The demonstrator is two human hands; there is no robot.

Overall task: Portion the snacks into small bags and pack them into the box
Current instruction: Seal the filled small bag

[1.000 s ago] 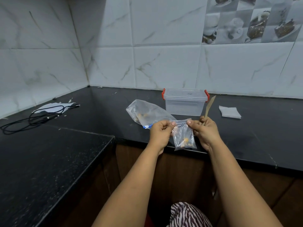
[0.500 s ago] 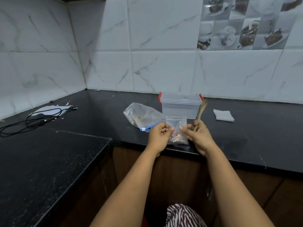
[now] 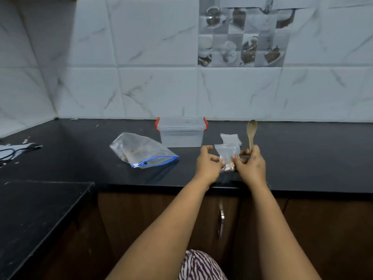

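A small clear bag (image 3: 227, 155) with a few snacks at its bottom stands on the black counter (image 3: 302, 158) near the front edge. My left hand (image 3: 207, 165) pinches its left side. On the bag's right side are the fingertips of my right hand (image 3: 250, 166), which also grips a wooden spoon (image 3: 251, 131) pointing up. The clear plastic box (image 3: 181, 132) with red latches, lid on, stands just behind and to the left. A large zip bag (image 3: 141, 151) with a blue seal and some snacks lies left of the box.
A stack of small empty bags (image 3: 230, 138) lies behind the held bag. A black cable (image 3: 12, 153) and white paper sit at the far left. A lower counter section (image 3: 36, 215) juts out at the bottom left. A tiled wall backs the counter.
The small bag went from hanging in the air by its top corners down onto the counter. Both hands now hold it lower down by its sides. The camera view shifted left.
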